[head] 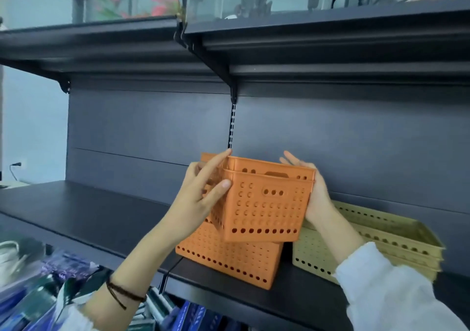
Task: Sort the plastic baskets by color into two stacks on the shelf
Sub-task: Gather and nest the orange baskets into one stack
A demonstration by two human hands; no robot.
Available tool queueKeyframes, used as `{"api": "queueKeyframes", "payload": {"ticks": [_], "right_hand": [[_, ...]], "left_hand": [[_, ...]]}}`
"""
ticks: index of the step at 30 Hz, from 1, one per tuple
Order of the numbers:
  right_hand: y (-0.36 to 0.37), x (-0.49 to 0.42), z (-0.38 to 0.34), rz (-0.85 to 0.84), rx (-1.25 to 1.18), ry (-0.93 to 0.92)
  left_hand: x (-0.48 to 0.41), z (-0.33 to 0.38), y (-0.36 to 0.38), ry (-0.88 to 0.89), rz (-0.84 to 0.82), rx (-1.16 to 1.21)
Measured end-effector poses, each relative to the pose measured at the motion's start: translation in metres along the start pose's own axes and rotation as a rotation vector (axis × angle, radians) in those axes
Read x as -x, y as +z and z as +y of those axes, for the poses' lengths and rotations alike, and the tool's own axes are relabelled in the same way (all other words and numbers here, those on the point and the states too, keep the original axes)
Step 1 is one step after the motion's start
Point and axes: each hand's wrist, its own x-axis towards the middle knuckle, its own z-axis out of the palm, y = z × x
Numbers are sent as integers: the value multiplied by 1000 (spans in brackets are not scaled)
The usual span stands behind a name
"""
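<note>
I hold an orange perforated basket (264,203), with a second orange rim nested in it, between both hands. My left hand (201,198) grips its left side and my right hand (315,193) its right side. It is tilted and sits partly inside a lower orange basket (229,257) that stands on the dark shelf (89,211). To the right on the same shelf is a stack of beige-yellow baskets (381,239), partly hidden by my right arm.
A dark upper shelf (305,50) overhangs the work space, with glass tanks and red flowers above it. Below the shelf's front edge lie blue packages (193,315) and other goods. A slotted upright (232,124) runs down the back panel.
</note>
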Motion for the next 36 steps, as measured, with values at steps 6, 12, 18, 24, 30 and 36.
{"api": "queueKeyframes", "payload": {"ticks": [6, 12, 18, 24, 30, 36], "right_hand": [[-21, -4, -15, 335, 328, -255], [-6, 33, -11, -1, 712, -578], [-7, 21, 16, -15, 923, -584], [-1, 13, 39, 103, 942, -541], [27, 11, 67, 189, 899, -544], [34, 7, 73, 253, 722, -583]], "left_hand": [[-27, -12, 17, 157, 114, -140], [-41, -9, 68, 236, 180, -248], [-50, -29, 62, 300, 305, -234], [-69, -109, 10, -358, 522, -167], [-62, -142, -6, -452, 229, 82], [-62, -147, -21, -232, 353, 13]]}}
